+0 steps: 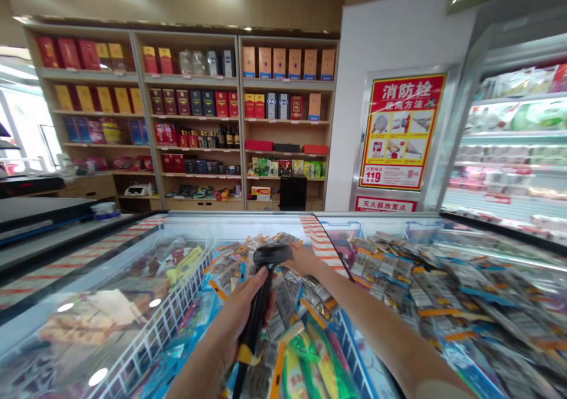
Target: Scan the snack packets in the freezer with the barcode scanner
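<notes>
My left hand (244,304) is wrapped round the handle of a black barcode scanner (271,254), whose cable runs down toward me. Its head stands over a heap of flat dark packets with orange edges (283,301) in the chest freezer. Beyond the scanner head, my right hand (303,259) reaches down at the far side of the same heap. The scanner hides part of its fingers, so I cannot make out what they hold or touch. Green and yellow bags (305,363) lie nearest me, below the packets.
White wire dividers (163,328) split the freezer. A sliding glass lid (88,304) covers frozen goods at left. More packets (434,287) fill the right side. Behind stand shelves of boxed goods (195,104), a red fire-hydrant sign (402,130) and a refrigerated display (514,151).
</notes>
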Action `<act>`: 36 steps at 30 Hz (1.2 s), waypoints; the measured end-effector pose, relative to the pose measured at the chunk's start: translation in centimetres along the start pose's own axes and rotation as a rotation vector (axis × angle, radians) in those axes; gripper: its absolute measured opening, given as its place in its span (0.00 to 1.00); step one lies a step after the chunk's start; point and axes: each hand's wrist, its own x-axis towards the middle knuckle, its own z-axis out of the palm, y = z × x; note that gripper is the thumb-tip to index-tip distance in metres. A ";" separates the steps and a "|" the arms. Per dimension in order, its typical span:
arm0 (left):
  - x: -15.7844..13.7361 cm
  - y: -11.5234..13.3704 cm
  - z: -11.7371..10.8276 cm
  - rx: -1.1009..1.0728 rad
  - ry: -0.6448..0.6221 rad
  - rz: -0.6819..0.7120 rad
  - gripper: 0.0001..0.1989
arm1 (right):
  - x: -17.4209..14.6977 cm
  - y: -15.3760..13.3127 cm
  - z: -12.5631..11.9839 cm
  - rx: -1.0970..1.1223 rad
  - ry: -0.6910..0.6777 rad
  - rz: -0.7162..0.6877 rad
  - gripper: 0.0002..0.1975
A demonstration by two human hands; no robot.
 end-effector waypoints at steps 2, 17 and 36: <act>0.2 -0.1 -0.1 -0.011 -0.018 0.000 0.16 | -2.0 0.2 -1.0 0.006 0.055 -0.005 0.26; 0.6 -0.4 -0.2 -0.061 -0.131 -0.027 0.17 | -1.2 3.3 -1.1 -0.180 0.074 0.352 0.28; -0.4 -0.2 0.6 -0.052 -0.092 -0.026 0.17 | 2.6 1.7 -1.2 -0.146 0.012 0.185 0.14</act>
